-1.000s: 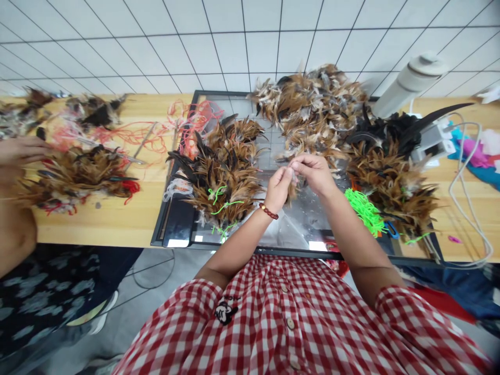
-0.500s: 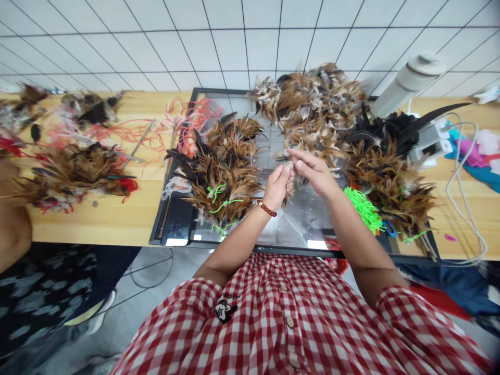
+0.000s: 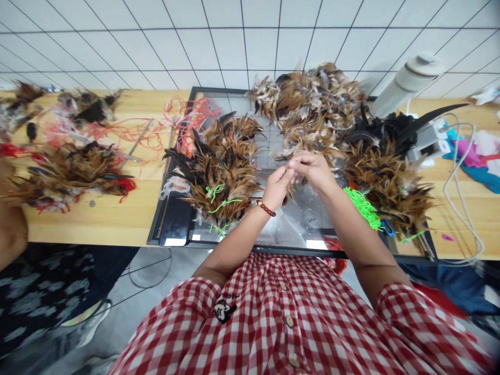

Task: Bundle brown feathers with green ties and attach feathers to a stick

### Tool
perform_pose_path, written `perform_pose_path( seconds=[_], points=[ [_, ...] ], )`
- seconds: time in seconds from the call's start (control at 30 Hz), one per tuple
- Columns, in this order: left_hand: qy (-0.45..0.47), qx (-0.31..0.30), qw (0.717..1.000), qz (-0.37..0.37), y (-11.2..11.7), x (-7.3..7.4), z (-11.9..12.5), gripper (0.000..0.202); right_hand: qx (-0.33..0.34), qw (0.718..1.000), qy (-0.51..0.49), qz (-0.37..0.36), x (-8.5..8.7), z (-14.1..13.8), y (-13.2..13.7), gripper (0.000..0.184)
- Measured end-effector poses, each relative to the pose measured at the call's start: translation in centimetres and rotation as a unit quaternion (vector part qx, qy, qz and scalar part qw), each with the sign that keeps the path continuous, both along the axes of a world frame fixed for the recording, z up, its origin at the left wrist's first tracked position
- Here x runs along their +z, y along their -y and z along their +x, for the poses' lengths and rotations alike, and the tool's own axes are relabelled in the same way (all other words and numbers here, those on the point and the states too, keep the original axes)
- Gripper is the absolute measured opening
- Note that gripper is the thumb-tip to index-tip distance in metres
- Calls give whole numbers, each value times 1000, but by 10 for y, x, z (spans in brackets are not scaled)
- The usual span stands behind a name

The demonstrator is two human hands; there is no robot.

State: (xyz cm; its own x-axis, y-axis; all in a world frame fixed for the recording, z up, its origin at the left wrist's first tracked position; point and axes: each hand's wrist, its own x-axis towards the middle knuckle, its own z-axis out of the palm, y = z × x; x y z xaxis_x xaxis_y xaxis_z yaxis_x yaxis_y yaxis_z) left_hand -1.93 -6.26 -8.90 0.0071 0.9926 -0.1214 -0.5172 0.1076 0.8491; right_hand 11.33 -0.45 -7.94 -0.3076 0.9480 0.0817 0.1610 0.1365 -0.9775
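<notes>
My left hand (image 3: 278,186) and my right hand (image 3: 312,170) meet above a shiny tray (image 3: 300,224), fingers pinched together on a small bunch of brown feathers (image 3: 292,188) that hangs between them. A red bead bracelet (image 3: 266,209) sits on my left wrist. To the left of my hands lies a heap of tied brown feather bundles (image 3: 222,169) with green cords. A big loose feather pile (image 3: 312,107) lies behind my hands. Neon green cord (image 3: 363,207) lies just right of my right forearm.
More brown and black feather bundles (image 3: 390,172) fill the tray's right side. A white appliance (image 3: 406,83) and white cables (image 3: 461,182) stand at the right. Red strings (image 3: 128,130) and feathers (image 3: 74,169) cover the wooden table (image 3: 105,219) at left, where another person's arm (image 3: 11,229) shows.
My hands stay together over the tray, and my right hand has dropped slightly back onto the left. The other person's hand at the far left has pulled out of view.
</notes>
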Motion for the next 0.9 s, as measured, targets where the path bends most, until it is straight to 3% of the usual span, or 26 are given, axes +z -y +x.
perform_pose_path(
  seconds=[0.1, 0.17, 0.23, 0.3, 0.4, 0.5, 0.6, 0.7, 0.8, 0.9],
  points=[
    [44, 48, 996, -63, -2, 1, 0, 39, -7, 980, 170, 98, 7, -4, -38, 26],
    [75, 69, 990, -94, -5, 3, -2, 39, -26, 933, 318, 169, 12, -10, -65, 21],
    [101, 84, 985, -115, -7, 5, -5, 39, -1, 878, 435, 198, 15, -18, -84, 28],
    [119, 95, 980, -127, -8, 6, -7, 39, 41, 840, 500, 208, 14, -26, -94, 32],
    [135, 102, 975, -140, -8, 6, -8, 38, 61, 818, 531, 212, 8, -31, -99, 28],
    [151, 106, 971, -150, -9, 5, -8, 37, 17, 841, 495, 219, 2, -26, -101, 25],
    [168, 111, 967, -158, -10, 6, -8, 38, -72, 916, 334, 207, 2, -16, -95, 20],
    [177, 122, 963, -163, -10, 8, -8, 36, -93, 983, 132, 93, 8, -6, -77, 10],
    [174, 131, 962, -164, -9, 10, -7, 35, -41, 997, 23, -53, 13, 4, -56, 30],
    [167, 128, 964, -164, -9, 10, -6, 35, -41, 997, 42, -47, 13, 16, -44, 40]
  ],
)
